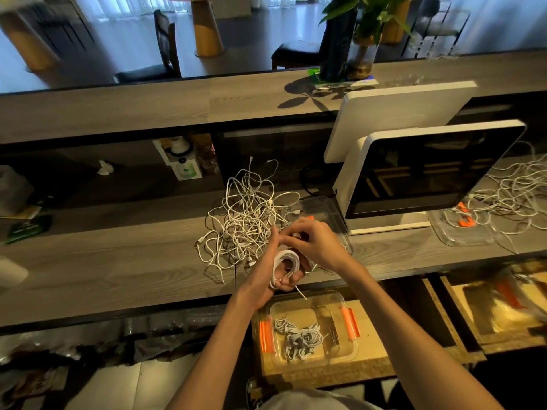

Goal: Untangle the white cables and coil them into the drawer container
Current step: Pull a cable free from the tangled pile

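A tangled heap of white cables (245,220) lies on the grey wooden counter (118,261). My left hand (273,269) holds a coil of white cable (285,260) wound round its fingers, with a loose end hanging toward the drawer. My right hand (313,239) pinches the same cable just above the coil. Below the counter edge, a clear container with orange clips (266,332) sits in an open drawer (373,350) and holds several coiled white cables (302,338).
A clear lid (325,208) lies on the counter behind my hands. A point-of-sale monitor (426,170) stands to the right. Beyond it sit another cable tangle (515,190) and a clear tray (461,232). A second open drawer (497,306) is at the far right.
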Demonstrator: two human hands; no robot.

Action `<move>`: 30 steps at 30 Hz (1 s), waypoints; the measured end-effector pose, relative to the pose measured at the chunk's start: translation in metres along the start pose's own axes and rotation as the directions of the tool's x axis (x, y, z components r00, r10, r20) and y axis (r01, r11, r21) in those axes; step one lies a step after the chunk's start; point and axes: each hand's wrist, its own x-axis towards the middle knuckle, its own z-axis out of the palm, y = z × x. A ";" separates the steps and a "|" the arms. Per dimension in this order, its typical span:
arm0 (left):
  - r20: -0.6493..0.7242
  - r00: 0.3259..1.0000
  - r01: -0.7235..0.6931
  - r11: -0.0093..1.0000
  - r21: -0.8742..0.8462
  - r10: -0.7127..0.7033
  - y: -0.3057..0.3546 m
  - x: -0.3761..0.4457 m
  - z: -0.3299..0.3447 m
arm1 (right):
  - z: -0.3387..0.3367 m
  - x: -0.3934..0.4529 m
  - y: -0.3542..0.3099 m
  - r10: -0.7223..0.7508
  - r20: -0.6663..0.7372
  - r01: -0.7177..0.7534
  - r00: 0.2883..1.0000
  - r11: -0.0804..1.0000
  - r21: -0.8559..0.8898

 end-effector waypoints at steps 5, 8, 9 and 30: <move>-0.061 0.998 0.021 0.992 0.126 -0.014 -0.004 -0.007 -0.006 | -0.007 -0.007 0.017 0.083 0.116 -0.095 0.990 0.990 0.103; -0.122 0.993 0.018 0.988 0.151 0.001 -0.006 -0.008 -0.010 | -0.007 -0.016 0.019 0.091 0.168 -0.119 0.982 0.980 0.163; -0.136 0.991 0.019 0.990 0.139 0.000 -0.007 -0.007 -0.009 | -0.004 -0.019 0.019 0.094 0.165 -0.123 0.982 0.977 0.173; -0.274 0.949 -0.023 0.829 -0.558 -0.159 -0.036 -0.002 -0.035 | 0.031 -0.057 0.031 0.258 0.119 -0.283 0.959 0.903 0.323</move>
